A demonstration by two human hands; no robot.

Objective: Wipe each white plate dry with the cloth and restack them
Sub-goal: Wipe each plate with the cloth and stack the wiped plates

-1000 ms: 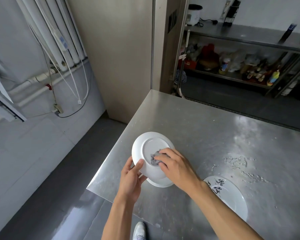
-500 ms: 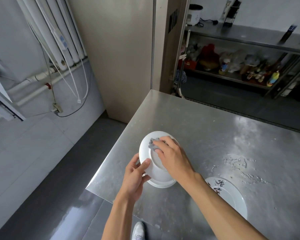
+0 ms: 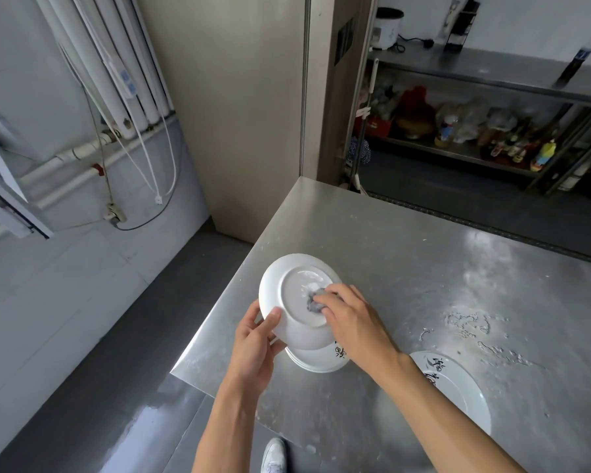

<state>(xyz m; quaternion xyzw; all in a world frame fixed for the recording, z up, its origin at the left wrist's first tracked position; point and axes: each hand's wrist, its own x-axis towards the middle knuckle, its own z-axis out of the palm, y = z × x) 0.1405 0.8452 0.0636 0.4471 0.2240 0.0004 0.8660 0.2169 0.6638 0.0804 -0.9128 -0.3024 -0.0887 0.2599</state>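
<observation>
Wiping underside of round white ceramic plate (image 3: 289,298), tilted above stack of white plates (image 3: 316,361) at steel table (image 3: 389,268) corner. Rim pinched in left hand (image 3: 253,349); crumpled grey cloth (image 3: 314,302) gripped under right hand (image 3: 355,322). Next, likely: flip, dry face, restack.

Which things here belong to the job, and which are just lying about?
Job: held plate, cloth, stack below it, lone plate at the right, left hand, right hand.
Lying about: rice cooker, shelf bottles, wall pipes.
</observation>
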